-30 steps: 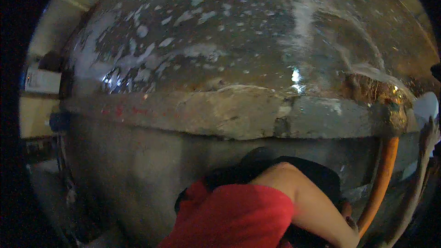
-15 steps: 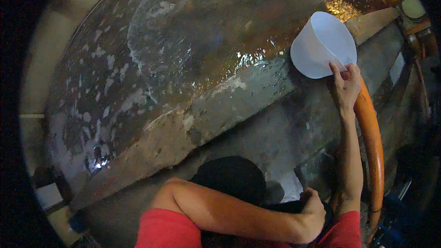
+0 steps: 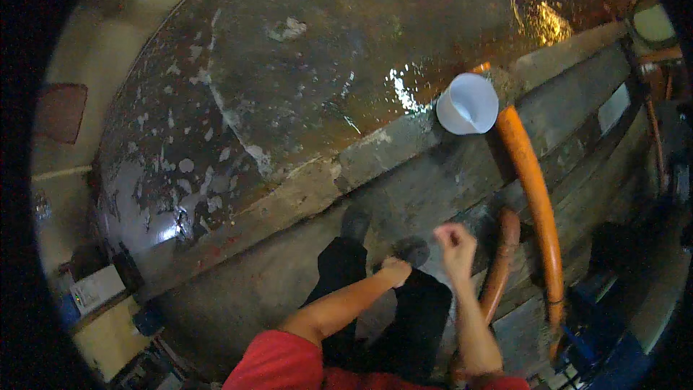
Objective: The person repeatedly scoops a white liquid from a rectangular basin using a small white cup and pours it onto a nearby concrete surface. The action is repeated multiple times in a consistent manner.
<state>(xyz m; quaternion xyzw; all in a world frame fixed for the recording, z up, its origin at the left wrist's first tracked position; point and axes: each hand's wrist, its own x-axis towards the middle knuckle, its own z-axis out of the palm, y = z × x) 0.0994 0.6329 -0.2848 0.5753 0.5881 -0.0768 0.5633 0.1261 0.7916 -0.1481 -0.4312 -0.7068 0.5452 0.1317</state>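
A white plastic bucket [image 3: 468,105] stands by itself on the stone ledge [image 3: 317,180], its open top showing, and neither hand touches it. My right hand [image 3: 456,245] is raised over my right leg, nearer to me than the bucket. Its fingers are curled in, slightly blurred, and nothing shows in them. Above my knees, my left hand [image 3: 394,272] is closed like a fist; the inside of its grip is hidden. Right of the bucket lies a thick orange hose [image 3: 533,173], running back toward me.
Beyond the ledge spreads a wet, dark surface [image 3: 325,43] with pale patches. A second, duller orange pipe [image 3: 502,260] lies right of my right forearm. Blue objects [image 3: 606,325] stand at the lower right. A white box [image 3: 99,295] sits at the lower left.
My right hand has let go of the bucket and drawn back toward me. The bucket now stands on the ledge. My left hand has moved left and forward. The view has shifted.
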